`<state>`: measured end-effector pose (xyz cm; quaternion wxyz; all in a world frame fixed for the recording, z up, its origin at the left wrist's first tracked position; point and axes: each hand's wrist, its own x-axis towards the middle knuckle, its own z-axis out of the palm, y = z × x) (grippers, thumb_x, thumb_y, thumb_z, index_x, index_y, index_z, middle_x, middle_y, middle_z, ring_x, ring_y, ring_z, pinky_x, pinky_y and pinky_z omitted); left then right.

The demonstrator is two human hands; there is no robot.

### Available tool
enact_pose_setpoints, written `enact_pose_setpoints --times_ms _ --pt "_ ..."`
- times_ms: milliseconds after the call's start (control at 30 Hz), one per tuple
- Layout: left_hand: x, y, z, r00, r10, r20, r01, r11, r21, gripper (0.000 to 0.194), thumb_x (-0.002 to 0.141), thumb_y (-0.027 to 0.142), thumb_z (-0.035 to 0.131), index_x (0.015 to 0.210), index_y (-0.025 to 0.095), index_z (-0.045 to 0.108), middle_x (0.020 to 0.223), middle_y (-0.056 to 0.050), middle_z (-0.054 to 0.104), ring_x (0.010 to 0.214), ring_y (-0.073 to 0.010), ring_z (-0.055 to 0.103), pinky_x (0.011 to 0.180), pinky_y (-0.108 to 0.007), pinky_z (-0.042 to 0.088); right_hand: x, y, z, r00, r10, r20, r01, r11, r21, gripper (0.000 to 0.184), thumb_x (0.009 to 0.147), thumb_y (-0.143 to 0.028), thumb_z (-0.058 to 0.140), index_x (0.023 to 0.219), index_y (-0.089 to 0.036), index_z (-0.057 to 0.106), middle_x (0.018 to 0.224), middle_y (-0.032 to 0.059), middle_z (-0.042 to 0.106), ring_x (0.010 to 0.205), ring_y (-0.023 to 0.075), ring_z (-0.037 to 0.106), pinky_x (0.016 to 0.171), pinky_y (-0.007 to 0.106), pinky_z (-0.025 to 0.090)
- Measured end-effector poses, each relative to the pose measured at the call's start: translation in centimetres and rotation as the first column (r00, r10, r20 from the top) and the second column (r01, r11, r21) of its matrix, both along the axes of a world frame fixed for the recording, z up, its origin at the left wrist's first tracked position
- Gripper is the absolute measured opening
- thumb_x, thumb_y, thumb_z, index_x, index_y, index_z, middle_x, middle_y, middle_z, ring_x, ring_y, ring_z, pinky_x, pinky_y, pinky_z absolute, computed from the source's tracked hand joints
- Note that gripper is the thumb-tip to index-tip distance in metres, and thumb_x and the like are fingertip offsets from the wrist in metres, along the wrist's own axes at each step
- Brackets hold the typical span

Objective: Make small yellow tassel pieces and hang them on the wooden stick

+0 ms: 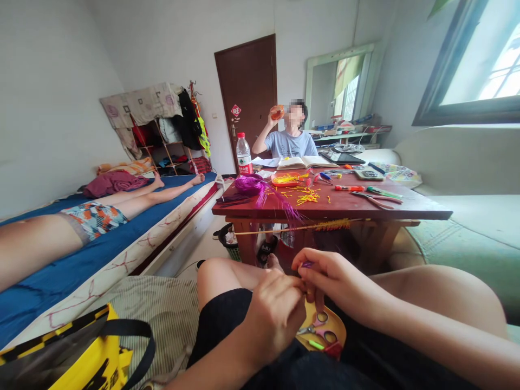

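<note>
My left hand (273, 314) and my right hand (333, 284) meet above my lap, fingers pinched together. The right fingers hold a small purple piece (307, 264); what the left hand pinches is hidden. Under the hands, on my lap, lies a yellow tray (333, 325) with small scissors (314, 328) and other bits. In front of me a thin stick (300, 227) with yellow and orange tufts juts out from the front edge of the red-brown table (357, 208).
The table carries a purple fibre bundle (248, 184), yellow scraps (306, 198), an orange dish (287, 179), pens and pliers (376, 197), an open book (304, 161) and a water bottle (244, 154). A person sits drinking behind it. Another person lies on the blue bed (81, 254) at left. A yellow bag (77, 357) is near left.
</note>
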<state>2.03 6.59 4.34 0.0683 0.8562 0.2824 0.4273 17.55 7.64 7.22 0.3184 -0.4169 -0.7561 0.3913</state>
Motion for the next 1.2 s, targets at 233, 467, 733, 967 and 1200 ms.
enact_pose_setpoints --times_ms 233,467,733,967,1200 --pt "0.4 0.6 1.0 0.803 0.308 0.511 0.474 0.190 -0.860 0.016 0.054 0.021 0.067 0.048 0.013 0.054 0.047 0.003 0.047 0.047 -0.0066 0.037 0.049 -0.019 0.031 1.6 -0.9 -1.5 0.868 -0.122 0.481 -0.461 0.162 0.873 0.019 0.082 -0.006 0.040 0.086 -0.010 0.057 0.071 0.0071 0.066 0.067 0.0163 0.064 0.091 0.037 0.046" --pt "0.8 -0.2 0.4 0.893 0.185 0.411 0.216 0.626 -0.750 0.013 0.067 0.021 0.063 0.057 0.014 0.059 0.070 -0.002 0.052 0.070 -0.0134 0.050 0.065 -0.025 0.039 1.0 -0.6 -1.1 0.953 0.001 0.304 -0.239 0.622 0.746 0.030 0.089 -0.013 0.027 0.079 -0.014 0.055 0.062 0.0030 0.062 0.056 0.0137 0.060 0.074 0.034 0.053" --pt "-0.4 -0.4 -1.0 0.993 0.067 -0.092 -0.032 0.940 0.340 0.014 0.078 0.004 0.047 0.078 0.013 0.059 0.085 -0.007 0.062 0.073 -0.0151 0.051 0.068 -0.029 0.041 -0.1 0.6 -1.4 0.966 0.061 -0.252 -0.156 0.913 -0.376 0.022 0.076 -0.039 0.049 0.068 -0.018 0.045 0.048 -0.0036 0.056 0.035 0.0104 0.053 0.035 0.019 0.039" --pt "-0.3 -0.3 0.2 0.998 0.008 0.070 0.016 0.941 -0.338 0.013 0.077 0.014 0.049 0.067 0.016 0.058 0.073 -0.004 0.064 0.067 -0.0149 0.054 0.065 -0.028 0.039 0.4 -0.5 -0.4 0.995 0.025 0.094 -0.043 0.979 0.200 0.015 0.081 -0.019 0.035 0.091 -0.016 0.047 0.056 -0.0010 0.059 0.046 0.0140 0.058 0.048 0.027 0.050" --pt "0.2 0.4 0.8 0.804 0.309 0.508 0.496 0.124 -0.859 0.021 0.052 0.024 0.070 0.049 0.013 0.052 0.050 0.002 0.050 0.048 -0.0070 0.040 0.050 -0.020 0.031 1.7 -0.9 -1.0 0.848 -0.085 0.523 -0.505 0.173 0.846 0.021 0.084 -0.006 0.038 0.083 -0.013 0.058 0.063 0.0032 0.062 0.058 0.0137 0.061 0.092 0.035 0.044"
